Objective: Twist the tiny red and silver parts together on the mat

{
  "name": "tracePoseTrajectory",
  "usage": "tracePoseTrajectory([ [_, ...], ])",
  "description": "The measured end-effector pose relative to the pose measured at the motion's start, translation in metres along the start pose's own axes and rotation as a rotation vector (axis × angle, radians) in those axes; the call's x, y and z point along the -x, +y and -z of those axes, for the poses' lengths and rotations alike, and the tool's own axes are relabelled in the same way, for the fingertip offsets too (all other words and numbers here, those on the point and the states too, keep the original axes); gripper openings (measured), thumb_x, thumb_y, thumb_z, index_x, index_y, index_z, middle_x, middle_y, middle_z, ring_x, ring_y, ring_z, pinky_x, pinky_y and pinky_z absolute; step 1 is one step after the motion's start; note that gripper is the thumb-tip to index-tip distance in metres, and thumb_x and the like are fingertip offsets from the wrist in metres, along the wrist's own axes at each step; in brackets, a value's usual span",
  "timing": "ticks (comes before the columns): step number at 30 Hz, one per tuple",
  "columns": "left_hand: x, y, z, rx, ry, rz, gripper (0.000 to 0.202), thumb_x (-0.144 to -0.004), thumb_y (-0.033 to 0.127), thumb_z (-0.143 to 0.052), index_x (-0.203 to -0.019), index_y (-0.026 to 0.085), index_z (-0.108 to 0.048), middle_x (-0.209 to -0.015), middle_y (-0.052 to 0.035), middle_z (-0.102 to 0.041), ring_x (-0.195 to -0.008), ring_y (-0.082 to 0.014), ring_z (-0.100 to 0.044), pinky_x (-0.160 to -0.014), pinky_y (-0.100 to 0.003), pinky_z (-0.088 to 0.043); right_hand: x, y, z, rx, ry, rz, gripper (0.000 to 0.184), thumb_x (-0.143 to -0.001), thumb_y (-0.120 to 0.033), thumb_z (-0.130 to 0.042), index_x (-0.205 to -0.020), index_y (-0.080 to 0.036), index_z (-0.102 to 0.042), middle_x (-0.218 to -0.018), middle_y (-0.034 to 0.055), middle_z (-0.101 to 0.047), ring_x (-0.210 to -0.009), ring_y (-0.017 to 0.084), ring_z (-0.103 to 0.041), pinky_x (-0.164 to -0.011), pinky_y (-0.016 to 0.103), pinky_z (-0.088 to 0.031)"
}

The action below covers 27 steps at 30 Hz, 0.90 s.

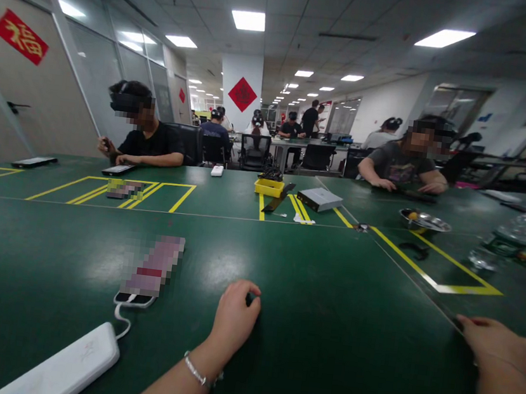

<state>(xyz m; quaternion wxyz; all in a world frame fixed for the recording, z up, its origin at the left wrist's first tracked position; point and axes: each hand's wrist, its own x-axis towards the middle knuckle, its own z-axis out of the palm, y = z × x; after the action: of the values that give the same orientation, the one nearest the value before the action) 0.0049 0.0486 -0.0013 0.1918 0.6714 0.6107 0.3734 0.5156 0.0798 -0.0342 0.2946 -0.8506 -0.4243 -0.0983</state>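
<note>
Left hand [235,314] curled over the table [332,340], fingertips hidden; right hand [503,348] at view's edge, fingers half-hidden. I can't tell either grip. Phone [154,267], screen pixelated, left of left hand; power bank [67,361] cut off.

Phone [153,270]: on the table [323,332], left of the left hand [235,314].
Power bank [65,361]: on the table, nearer than the phone, joined to it by 1 cable [119,315].
Right hand [506,348]: well right of the left hand.
Tray [268,187]: beyond the left hand, left of the box [320,199].
Bowl [425,221]: between the box and the bottle [501,242].
Table's far side: 1 person [150,138] left, 1 person [408,162] right.
</note>
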Motion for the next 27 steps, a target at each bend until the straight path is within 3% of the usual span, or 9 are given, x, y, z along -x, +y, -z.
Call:
tracePoseTrajectory([
  [2, 0.0, 0.0, -0.001, 0.0, -0.015, 0.014, 0.015, -0.07, 0.015, -0.048, -0.079, 0.02, -0.058, -0.086, -0.0021, -0.061, -0.088, -0.0178, -0.053, -0.081, -0.032, -0.04, 0.006, -0.013, 0.003, 0.076, 0.039, -0.266, 0.027, -0.05, -0.049, -0.06, -0.059, -0.023, -0.057, -0.09, 0.0144, -0.046, -0.095, 0.044, -0.042, -0.056, 0.052, -0.032],
  [4, 0.0, 0.001, -0.001, -0.008, -0.033, 0.031, 0.017, -0.07, 0.016, -0.048, -0.082, 0.02, -0.059, -0.088, -0.0027, -0.061, -0.09, -0.0181, -0.053, -0.082, -0.032, -0.039, 0.015, -0.04, 0.009, 0.155, 0.06, -0.281, 0.037, -0.056, -0.052, -0.055, -0.075, -0.021, -0.06, -0.101, 0.0197, -0.045, -0.101, 0.047, -0.037, -0.059, 0.054, -0.034],
  [7, 0.0, 0.001, -0.001, -0.031, -0.063, 0.038, 0.024, -0.071, 0.019, -0.049, -0.092, 0.02, -0.059, -0.096, -0.004, -0.061, -0.096, -0.0188, -0.052, -0.086, -0.032, -0.038, 0.035, -0.102, 0.017, 0.175, 0.071, 0.107, 0.038, -0.07, -0.039, -0.046, -0.092, -0.012, -0.06, -0.101, 0.0237, -0.047, -0.102, 0.04, -0.041, -0.071, 0.052, -0.036],
  [10, 0.001, 0.001, -0.001, -0.042, -0.096, 0.007, 0.033, -0.071, 0.02, -0.048, -0.103, 0.02, -0.056, -0.107, -0.0055, -0.059, -0.104, -0.0197, -0.05, -0.092, -0.034, -0.035, 0.071, -0.173, 0.016, 0.058, -0.026, 0.511, 0.032, -0.074, -0.029, -0.043, -0.095, -0.014, -0.06, -0.1, 0.0152, -0.053, -0.099, 0.026, -0.047, -0.085, 0.042, -0.037],
  [13, 0.002, -0.001, -0.004, -0.062, -0.13, -0.041, 0.043, -0.072, 0.02, -0.047, -0.115, 0.018, -0.05, -0.121, -0.0084, -0.051, -0.117, -0.022, -0.041, -0.099, -0.038, -0.029, 0.13, -0.233, 0.012, -0.116, -0.259, 0.821, 0.036, -0.08, -0.031, -0.037, -0.105, -0.015, -0.058, -0.114, 0.0108, -0.051, -0.11, 0.022, -0.041, -0.094, 0.04, -0.032],
  [16, 0.003, -0.003, -0.009, -0.092, -0.152, -0.076, 0.049, -0.073, 0.018, -0.046, -0.122, 0.017, -0.044, -0.128, -0.0094, -0.046, -0.124, -0.0235, -0.033, -0.102, -0.043, -0.024, 0.191, -0.27, 0.013, -0.2, -0.58, 1.041, 0.04, -0.083, -0.033, -0.033, -0.118, -0.021, -0.05, -0.129, 0.0061, -0.041, -0.123, 0.022, -0.027, -0.1, 0.041, -0.024],
  [20, 0.003, -0.004, -0.011, -0.088, -0.16, -0.078, 0.048, -0.072, 0.015, -0.045, -0.12, 0.019, -0.045, -0.125, -0.008, -0.049, -0.123, -0.024, -0.034, -0.103, -0.046, -0.022, 0.212, -0.28, 0.018, -0.202, -0.786, 1.162, 0.042, -0.082, -0.039, -0.036, -0.123, -0.03, -0.044, -0.132, 0.0013, -0.038, -0.124, 0.024, -0.026, -0.1, 0.047, -0.021],
  [23, 0.003, -0.001, -0.008, -0.061, -0.152, -0.077, 0.049, -0.071, 0.014, -0.046, -0.12, 0.018, -0.045, -0.121, -0.0077, -0.053, -0.122, -0.024, -0.036, -0.104, -0.046, -0.022, 0.168, -0.261, 0.02, -0.08, -0.576, 0.957, 0.04, -0.082, -0.035, -0.034, -0.116, -0.022, -0.051, -0.121, 0.0076, -0.048, -0.113, 0.023, -0.039, -0.095, 0.041, -0.029],
  [27, 0.004, 0.002, -0.004, -0.046, -0.151, -0.07, 0.047, -0.071, 0.014, -0.047, -0.118, 0.017, -0.046, -0.117, -0.0075, -0.056, -0.12, -0.0245, -0.038, -0.104, -0.046, -0.023, 0.086, -0.194, 0.025, 0.242, -0.196, 0.452, 0.04, -0.077, -0.03, -0.04, -0.107, -0.009, -0.055, -0.106, 0.0205, -0.05, -0.101, 0.031, -0.045, -0.08, 0.043, -0.036],
])
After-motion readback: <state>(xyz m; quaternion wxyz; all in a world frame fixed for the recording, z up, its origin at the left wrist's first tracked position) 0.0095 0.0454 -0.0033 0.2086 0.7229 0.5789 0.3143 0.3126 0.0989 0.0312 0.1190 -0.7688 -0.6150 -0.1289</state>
